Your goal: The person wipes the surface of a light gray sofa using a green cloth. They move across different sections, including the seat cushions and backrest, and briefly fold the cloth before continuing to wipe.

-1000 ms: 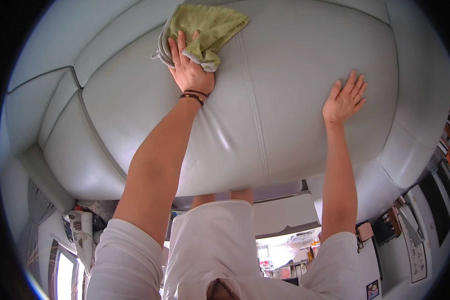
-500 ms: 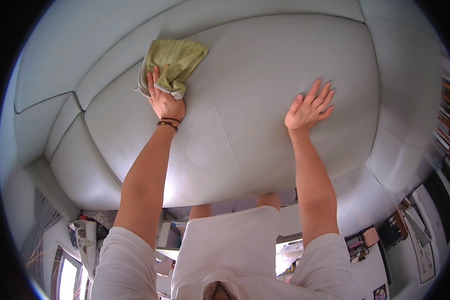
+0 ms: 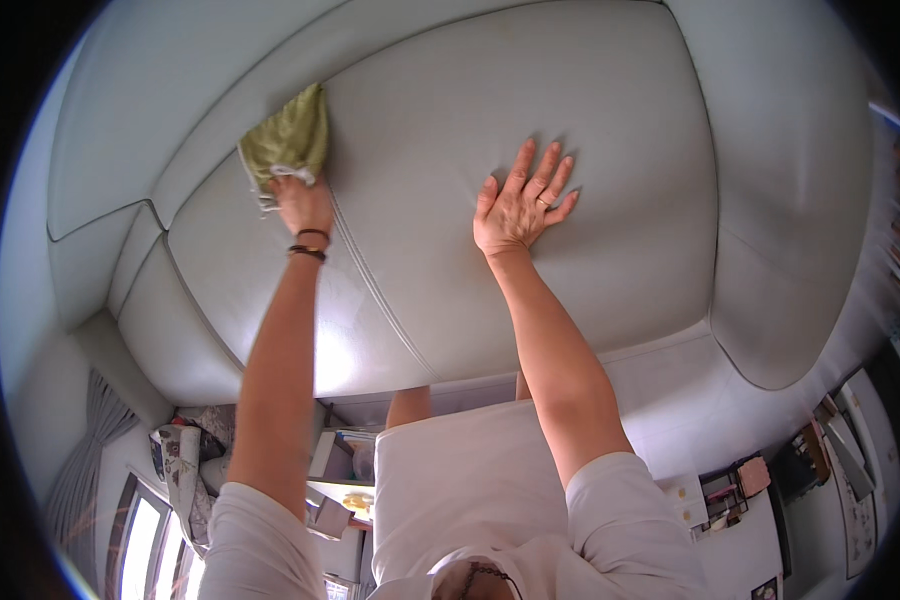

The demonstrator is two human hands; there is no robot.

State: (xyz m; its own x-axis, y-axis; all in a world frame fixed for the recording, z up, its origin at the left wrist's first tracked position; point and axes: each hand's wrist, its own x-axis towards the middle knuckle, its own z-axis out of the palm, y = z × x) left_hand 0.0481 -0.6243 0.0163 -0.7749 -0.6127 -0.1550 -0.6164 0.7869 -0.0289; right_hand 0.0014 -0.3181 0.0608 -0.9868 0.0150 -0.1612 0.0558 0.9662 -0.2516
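Currently, the left hand (image 3: 305, 207) is at a green, fuzzy cloth with a pale grey hem (image 3: 288, 140), its fingertips meeting the bunched lower edge. Blur and folds partly hide those fingers, so I cannot tell whether they are clenched around the fabric or only pressing on it. The cloth lies at the far left part of a smooth, light grey, leather-like sofa seat cushion (image 3: 610, 230), near the crease before the grey backrest (image 3: 220, 95) and just left of a stitched double seam (image 3: 370, 280). Dark beaded bracelets (image 3: 310, 247) circle the left wrist.

The right hand (image 3: 520, 213) grasps nothing: it rests palm down on the same cushion, right of the seam, its 5 digits spread and 1 of them wearing a thin ring (image 3: 542, 203). Well to its right rises a rounded grey armrest (image 3: 800, 220). Below, the person wears a plain white short-sleeved shirt (image 3: 470, 480); at lower left, a grey pleated curtain (image 3: 95, 440) hangs near a bright window (image 3: 142, 540).
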